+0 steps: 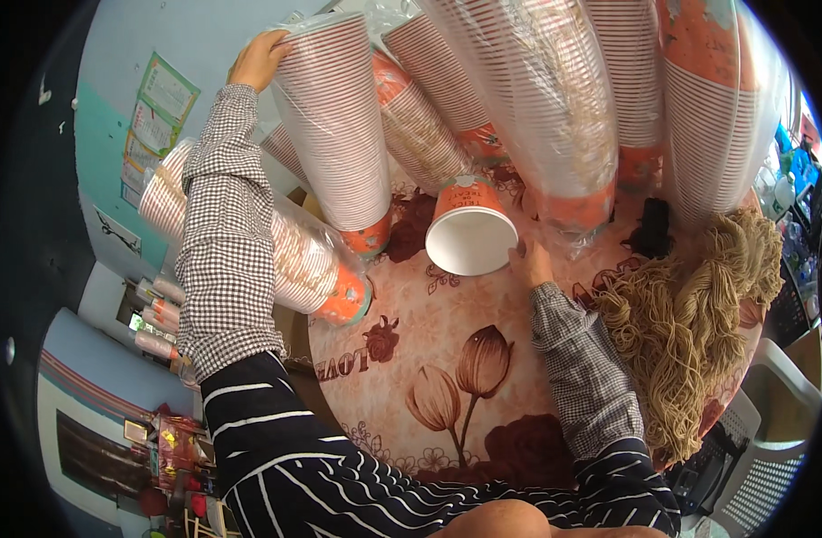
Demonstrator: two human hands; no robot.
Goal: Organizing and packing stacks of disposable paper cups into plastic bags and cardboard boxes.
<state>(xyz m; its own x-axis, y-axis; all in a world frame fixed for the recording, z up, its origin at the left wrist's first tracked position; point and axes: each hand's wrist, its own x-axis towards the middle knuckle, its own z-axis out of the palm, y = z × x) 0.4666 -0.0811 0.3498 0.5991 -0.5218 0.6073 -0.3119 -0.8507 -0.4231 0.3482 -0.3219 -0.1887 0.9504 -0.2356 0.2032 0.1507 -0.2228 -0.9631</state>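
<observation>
My left hand (259,61) is raised at the upper left, its fingers closed on the top edge of a tall stack of paper cups (330,117) in clear plastic. The stack leans slightly, its orange lower end on the table. A single orange paper cup (469,235) lies tipped near the middle, its white inside facing me. At the right of its rim, my right hand (532,265) has its fingers closed on the edge; part of the grip is hidden. Another wrapped cup stack (308,269) slants beneath my left forearm.
More wrapped cup stacks (545,108) crowd the far side of the round table, whose cloth (456,359) has a flower pattern. Beige yarn (680,332) is heaped at the right beside a small black object (651,229). A pale plastic chair (770,466) stands at the lower right.
</observation>
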